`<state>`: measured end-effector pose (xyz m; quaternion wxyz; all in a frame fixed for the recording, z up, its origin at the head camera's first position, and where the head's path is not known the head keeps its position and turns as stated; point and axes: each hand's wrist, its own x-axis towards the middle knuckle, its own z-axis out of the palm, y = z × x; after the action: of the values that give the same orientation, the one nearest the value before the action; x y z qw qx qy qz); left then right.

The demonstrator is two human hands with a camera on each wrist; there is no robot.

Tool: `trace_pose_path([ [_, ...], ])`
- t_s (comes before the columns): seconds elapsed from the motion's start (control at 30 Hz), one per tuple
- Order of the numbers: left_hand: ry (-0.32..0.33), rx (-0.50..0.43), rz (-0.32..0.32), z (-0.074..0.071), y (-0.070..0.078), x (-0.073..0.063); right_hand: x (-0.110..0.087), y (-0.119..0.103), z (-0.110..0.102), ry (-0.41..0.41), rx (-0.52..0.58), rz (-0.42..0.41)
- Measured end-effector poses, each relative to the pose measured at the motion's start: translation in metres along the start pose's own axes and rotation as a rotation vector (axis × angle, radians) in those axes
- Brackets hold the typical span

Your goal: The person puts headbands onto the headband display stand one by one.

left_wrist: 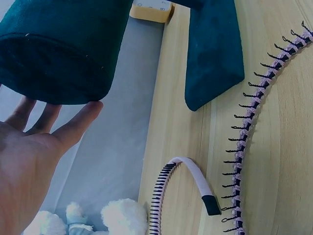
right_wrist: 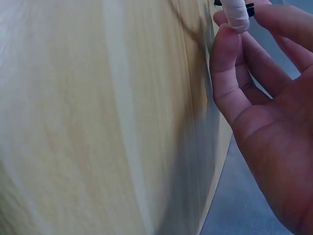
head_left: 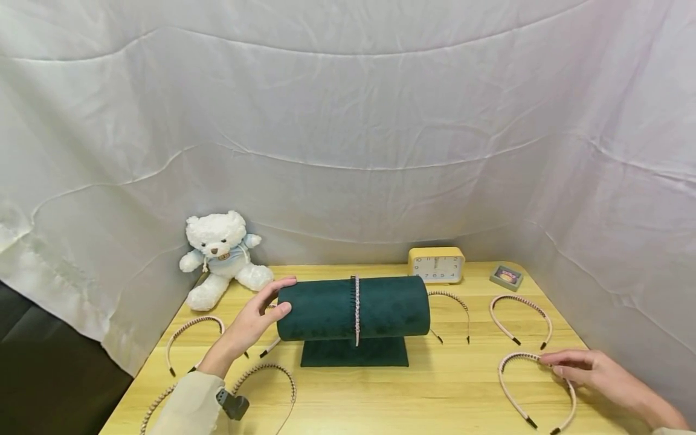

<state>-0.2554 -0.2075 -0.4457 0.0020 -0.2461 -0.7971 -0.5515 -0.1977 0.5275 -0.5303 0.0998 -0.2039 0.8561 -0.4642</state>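
Observation:
A dark green velvet display roll [head_left: 326, 308] on a flat-footed stand stands mid-table, with a pale pink braided headband [head_left: 357, 311] around its middle. My left hand [head_left: 255, 317] touches the roll's left end, fingers extended and spread, thumb at the front edge. In the left wrist view those fingertips [left_wrist: 90, 108] meet the rim of the round end. On the right, my right hand [head_left: 592, 374] pinches another pale headband [head_left: 508, 386] by the side of its arch, its black tips pointing toward me. The right wrist view shows the thumb and fingers around the pale band [right_wrist: 235, 14].
More headbands lie left of the stand, including a near one [head_left: 290, 386], one behind its right end [head_left: 462, 305] and one at right [head_left: 522, 299]. At the back sit a white teddy bear [head_left: 217, 254], a yellow clock [head_left: 435, 266] and a small grey box [head_left: 505, 278]. Grey curtains surround the table.

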Motion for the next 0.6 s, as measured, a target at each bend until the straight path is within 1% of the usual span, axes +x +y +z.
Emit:
trace_pose_path([
  [0.07, 0.000, -0.003, 0.001, -0.0001, -0.0002, 0.0000, 0.0000, -0.0006, 0.0000, -0.010, 0.003, 0.027],
  [0.17, 0.001, -0.005, -0.001, 0.0000, 0.0001, -0.0001, 0.0009, -0.0001, 0.0004, -0.022, -0.006, 0.042],
  [0.27, 0.001, -0.004, -0.002, 0.0001, 0.0005, 0.0000, 0.0013, -0.0010, 0.0020, -0.006, -0.001, 0.078],
  [0.3, 0.001, -0.003, -0.002, 0.0002, 0.0006, -0.0001, 0.0015, -0.0010, 0.0024, -0.007, -0.001, 0.073],
  [0.4, 0.001, -0.002, -0.003, 0.0002, 0.0004, -0.0001, 0.0008, -0.0031, 0.0044, 0.012, 0.021, 0.090],
  [0.5, 0.003, -0.002, -0.004, 0.0001, 0.0001, -0.0002, 0.0003, -0.0043, 0.0053, 0.004, 0.038, 0.055],
  [0.6, 0.003, -0.002, -0.004, 0.0002, -0.0002, -0.0002, -0.0002, -0.0054, 0.0046, -0.016, 0.065, 0.047],
])
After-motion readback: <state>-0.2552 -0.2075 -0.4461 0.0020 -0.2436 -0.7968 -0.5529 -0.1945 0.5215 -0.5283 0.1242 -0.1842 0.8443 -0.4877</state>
